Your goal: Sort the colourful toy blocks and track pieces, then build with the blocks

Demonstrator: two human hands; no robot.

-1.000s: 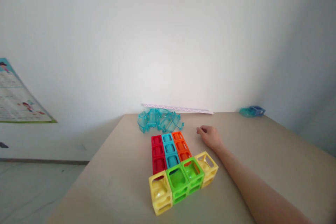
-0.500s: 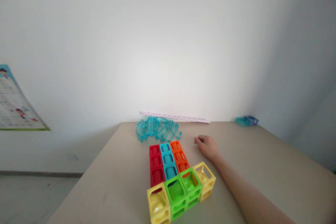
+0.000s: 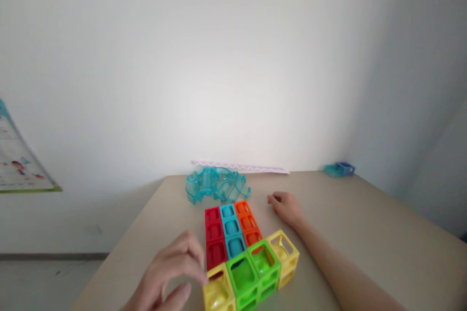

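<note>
My left hand (image 3: 170, 272) reaches in from the lower left, fingers bent and thumb apart, holding nothing. Its fingertips are at the left yellow block (image 3: 219, 294); whether they touch it I cannot tell. Two green blocks (image 3: 243, 274) stand between this block and the right yellow block (image 3: 282, 252), forming a row. Behind them, red blocks (image 3: 215, 232), light-blue blocks (image 3: 232, 227) and orange blocks (image 3: 248, 222) lie side by side in three columns. My right hand (image 3: 286, 205) rests on the table right of the blocks, its fingers curled closed with nothing visible in them.
Clear teal plastic pieces (image 3: 215, 185) lie behind the blocks. A pale patterned strip (image 3: 241, 167) lies along the wall. At the far right corner sit a teal piece (image 3: 332, 170) and a dark-blue block (image 3: 345, 169). The table (image 3: 146, 233) ends at the left.
My left hand has come into view from the lower left, up to the left yellow block. My right hand stays in place. The view has tilted slightly.
</note>
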